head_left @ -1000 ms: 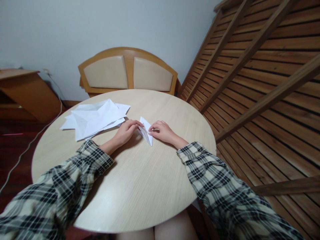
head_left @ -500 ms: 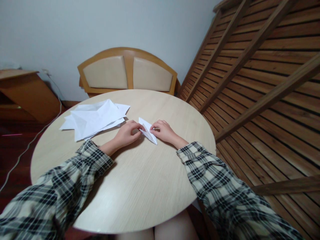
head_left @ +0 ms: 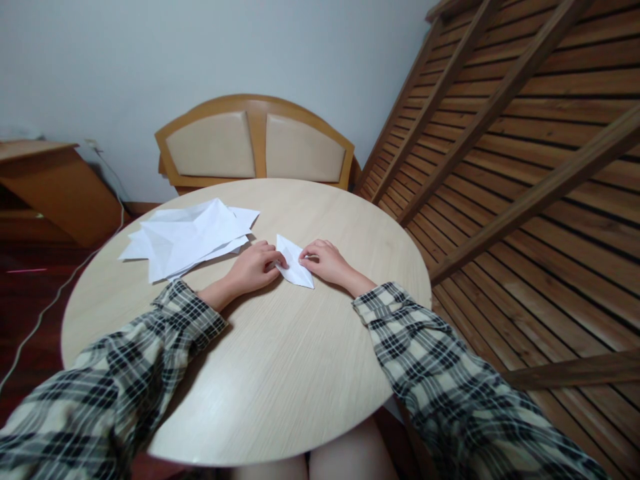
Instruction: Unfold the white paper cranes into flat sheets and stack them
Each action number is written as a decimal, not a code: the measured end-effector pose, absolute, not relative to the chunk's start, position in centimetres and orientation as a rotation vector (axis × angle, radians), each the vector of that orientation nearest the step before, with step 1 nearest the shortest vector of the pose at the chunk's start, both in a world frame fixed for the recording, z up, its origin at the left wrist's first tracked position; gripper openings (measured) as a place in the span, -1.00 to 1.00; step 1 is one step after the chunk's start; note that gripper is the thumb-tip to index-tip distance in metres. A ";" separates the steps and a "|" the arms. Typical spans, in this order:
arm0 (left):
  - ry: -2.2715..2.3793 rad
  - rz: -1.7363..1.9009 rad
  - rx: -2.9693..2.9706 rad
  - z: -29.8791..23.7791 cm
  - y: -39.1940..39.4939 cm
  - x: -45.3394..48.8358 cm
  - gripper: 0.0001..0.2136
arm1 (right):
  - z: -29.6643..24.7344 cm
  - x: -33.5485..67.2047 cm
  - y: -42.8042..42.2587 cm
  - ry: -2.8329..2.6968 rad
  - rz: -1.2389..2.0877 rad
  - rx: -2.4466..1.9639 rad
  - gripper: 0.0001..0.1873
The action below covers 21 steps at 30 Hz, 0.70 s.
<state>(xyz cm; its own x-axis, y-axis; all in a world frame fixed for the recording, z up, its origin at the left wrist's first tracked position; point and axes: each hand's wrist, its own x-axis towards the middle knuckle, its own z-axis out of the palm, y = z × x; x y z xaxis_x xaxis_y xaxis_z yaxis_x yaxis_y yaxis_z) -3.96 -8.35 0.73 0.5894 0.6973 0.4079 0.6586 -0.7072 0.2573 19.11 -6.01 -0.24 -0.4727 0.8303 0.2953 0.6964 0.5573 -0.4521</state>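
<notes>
A small piece of folded white paper (head_left: 295, 263), pointed at its far and near ends, lies on the round table between my hands. My left hand (head_left: 257, 267) pinches its left edge between thumb and fingers. On the opposite side my right hand (head_left: 325, 261) grips the right edge, fingertips pressed together. Creases run across the paper's upper face. Just beyond my left hand is a loose pile of white paper sheets (head_left: 193, 233), some of them creased.
The pale round table (head_left: 280, 373) reaches from my lap toward a wooden headboard (head_left: 257, 147) at the wall. A slatted wooden panel (head_left: 530, 200) rises close on the right. To the left are a wooden desk (head_left: 55, 187) and a white cable (head_left: 65, 283) on the floor.
The raised flap on the folded paper has opened out to the left, and the paper looks flatter and wider. My left fingertips have shifted slightly left; my right hand has barely moved.
</notes>
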 end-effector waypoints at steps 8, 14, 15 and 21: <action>1.159 0.706 2.727 0.4 -8.0 -4.0 -0.79 | -0.1 19.0 -6.1 -2.307 0.370 -1.234 -0.89; 1.214 0.690 2.716 0.4 -8.0 -4.0 -0.78 | -0.1 19.1 -6.1 -2.310 0.379 -1.236 -0.88; 1.224 0.691 2.723 0.3 -7.9 -4.0 -0.78 | -0.1 19.1 -6.1 -2.313 0.380 -1.235 -0.88; 1.240 0.673 2.784 0.1 -7.7 -4.0 -0.74 | 0.2 19.1 -5.9 -2.317 0.410 -1.197 -0.88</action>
